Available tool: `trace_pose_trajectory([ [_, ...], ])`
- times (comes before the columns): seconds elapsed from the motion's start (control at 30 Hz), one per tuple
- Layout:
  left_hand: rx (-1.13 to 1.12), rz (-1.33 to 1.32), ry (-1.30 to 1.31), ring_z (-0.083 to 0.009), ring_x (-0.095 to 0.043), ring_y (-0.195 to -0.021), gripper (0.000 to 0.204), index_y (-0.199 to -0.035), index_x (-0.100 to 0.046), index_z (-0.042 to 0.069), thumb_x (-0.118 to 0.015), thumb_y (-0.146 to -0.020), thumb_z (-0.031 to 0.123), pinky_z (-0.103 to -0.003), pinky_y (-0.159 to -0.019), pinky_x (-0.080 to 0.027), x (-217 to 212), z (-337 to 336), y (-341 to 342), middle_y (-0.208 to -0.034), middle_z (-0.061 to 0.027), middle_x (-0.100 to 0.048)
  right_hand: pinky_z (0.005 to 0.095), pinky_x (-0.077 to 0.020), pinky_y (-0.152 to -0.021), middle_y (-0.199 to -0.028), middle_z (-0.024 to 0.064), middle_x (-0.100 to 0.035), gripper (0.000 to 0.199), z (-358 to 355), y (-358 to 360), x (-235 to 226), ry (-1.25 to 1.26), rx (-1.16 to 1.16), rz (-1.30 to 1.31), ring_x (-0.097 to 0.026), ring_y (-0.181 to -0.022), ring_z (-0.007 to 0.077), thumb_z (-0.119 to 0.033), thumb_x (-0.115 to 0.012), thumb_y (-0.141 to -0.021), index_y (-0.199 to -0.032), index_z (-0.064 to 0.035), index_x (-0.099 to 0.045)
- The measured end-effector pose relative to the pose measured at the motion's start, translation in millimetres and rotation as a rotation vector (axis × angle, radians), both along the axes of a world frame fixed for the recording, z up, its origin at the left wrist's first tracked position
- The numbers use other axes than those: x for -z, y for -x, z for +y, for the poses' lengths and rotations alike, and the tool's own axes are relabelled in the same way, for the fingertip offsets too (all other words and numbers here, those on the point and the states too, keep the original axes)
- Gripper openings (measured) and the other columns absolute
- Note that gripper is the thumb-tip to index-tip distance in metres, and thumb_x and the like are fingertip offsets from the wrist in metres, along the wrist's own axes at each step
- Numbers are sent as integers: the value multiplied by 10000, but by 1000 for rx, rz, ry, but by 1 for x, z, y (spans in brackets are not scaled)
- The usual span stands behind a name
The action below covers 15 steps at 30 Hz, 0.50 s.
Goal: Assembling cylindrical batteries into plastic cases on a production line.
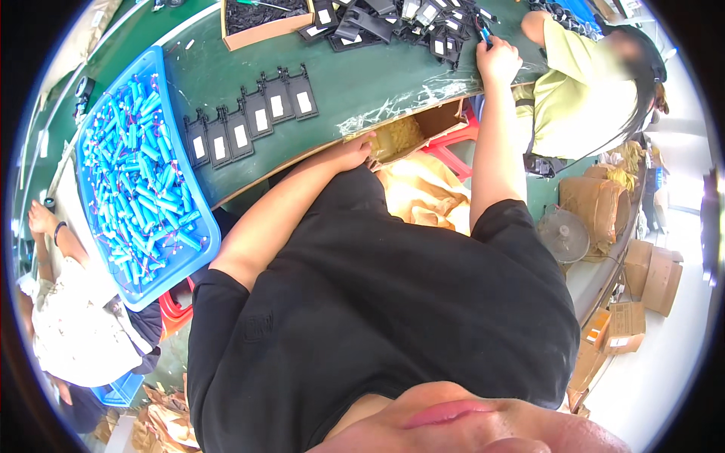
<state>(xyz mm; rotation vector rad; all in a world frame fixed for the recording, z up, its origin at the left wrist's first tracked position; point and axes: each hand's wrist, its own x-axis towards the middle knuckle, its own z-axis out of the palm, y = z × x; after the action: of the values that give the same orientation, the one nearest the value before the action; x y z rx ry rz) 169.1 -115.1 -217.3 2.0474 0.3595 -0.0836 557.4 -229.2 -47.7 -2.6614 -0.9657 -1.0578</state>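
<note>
My right hand [498, 62] is out over the far right of the green table, closed around a slim blue and dark hand tool [483, 32] whose exact kind I cannot make out. Just beyond it lies a pile of black plastic parts with white labels [445, 26]. My left hand [353, 153] is low at the table's front edge, beside an open cardboard box [411, 140] with yellowish contents. Its fingers are loosely apart, with nothing seen in them. Left of centre, several black labelled plates [257, 113] stand in a slanting row on the tabletop.
A blue tray [214, 234] full of blue wired cylinders sits at the left. An open carton [268, 29] of small black pieces stands at the back. One person in yellow-green [581, 83] sits at the right; another in white [79, 325] is at the left. A fan [564, 235] stands behind.
</note>
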Motion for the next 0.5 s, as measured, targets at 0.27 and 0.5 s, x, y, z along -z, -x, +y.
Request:
trace_pose_trajectory([
  [0.27, -10, -7, 47, -304, -647, -1148, 358, -1356, -601, 83, -564, -1047, 259, -420, -1011, -480, 4, 1, 2, -1223, -175, -688, 462, -554, -836, -971, 125, -780, 208, -34, 46, -10, -287, -205, -191, -686, -879, 357, -221, -749, -828, -967, -82, -815],
  [0.5, -35, -87, -10, -315, -646, -1146, 334, -1325, -616, 73, -572, -1041, 243, -422, -1010, -482, 15, 3, 0, -1218, -180, -686, 452, -553, -872, -1019, 121, -764, 211, -61, 52, 9, -184, -30, 10, -698, -909, 368, -238, -761, -847, -1010, -115, -817],
])
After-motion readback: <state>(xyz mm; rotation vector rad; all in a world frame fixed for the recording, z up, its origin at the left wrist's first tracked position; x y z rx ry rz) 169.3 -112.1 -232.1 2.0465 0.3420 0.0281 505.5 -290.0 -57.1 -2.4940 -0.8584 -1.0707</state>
